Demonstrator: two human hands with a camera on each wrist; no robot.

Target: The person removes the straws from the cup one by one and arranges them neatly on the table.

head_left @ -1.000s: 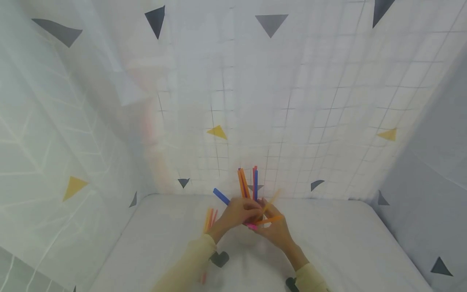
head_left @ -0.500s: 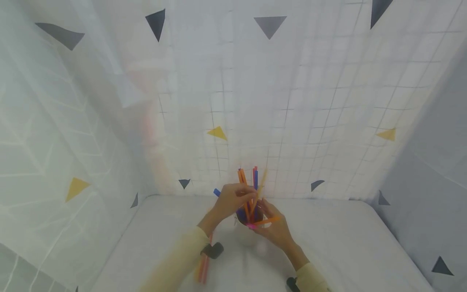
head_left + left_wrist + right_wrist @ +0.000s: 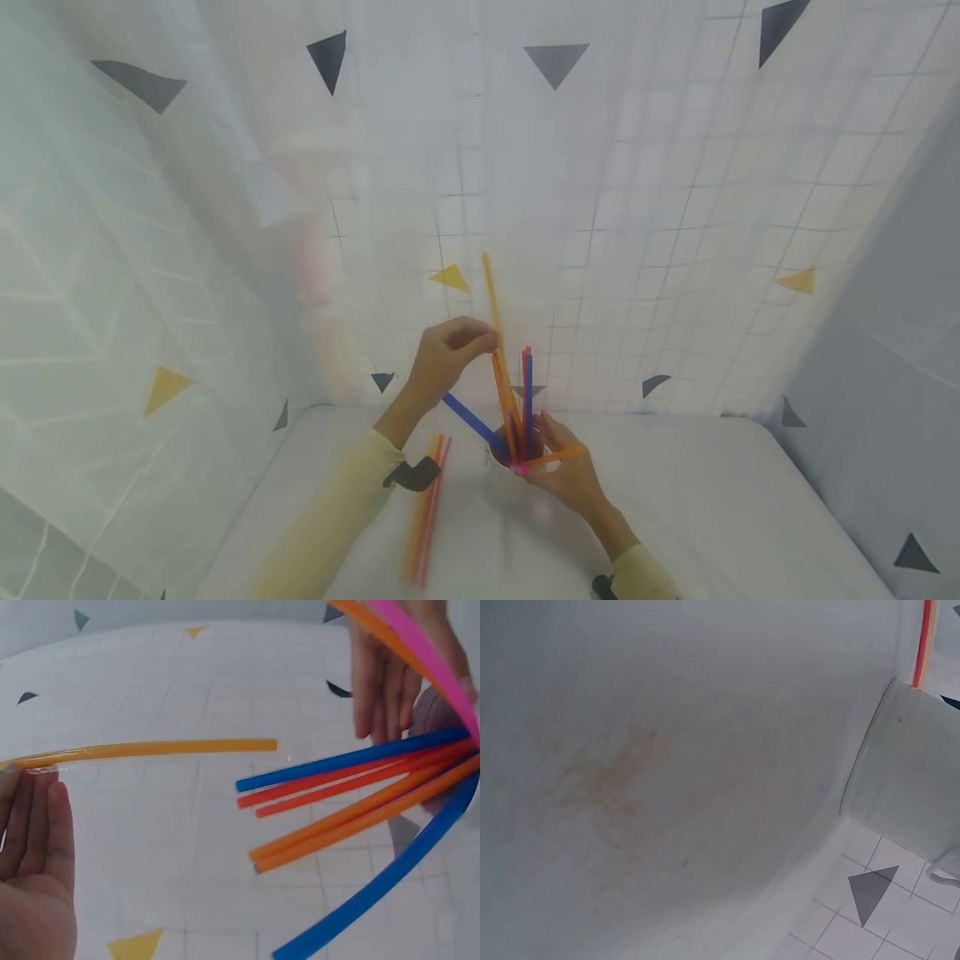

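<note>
My left hand point(image 3: 446, 358) is raised above and left of the white mug point(image 3: 915, 765), pinching a yellow straw point(image 3: 165, 750) between thumb and fingers. In the left wrist view its free end points toward the straws in the mug, a little short of their tips. Several straws stick out of the mug: a bent blue straw point(image 3: 468, 417) leaning left, an upright blue straw point(image 3: 352, 757), red straws point(image 3: 319, 786), orange straws point(image 3: 337, 831) and a pink straw point(image 3: 420, 637). My right hand point(image 3: 566, 467) holds the mug from its right side, with an orange straw point(image 3: 555, 456) crossing over it.
Left of the mug, a few yellow and red straws point(image 3: 427, 517) lie on the white table point(image 3: 675, 500). A pale patterned curtain point(image 3: 637, 208) hangs close behind the table, and others stand at both sides.
My left hand has risen from the mug's opening, up and to the left, with the yellow straw, which has swung from leaning right to leaning slightly left. My right hand stays at the mug.
</note>
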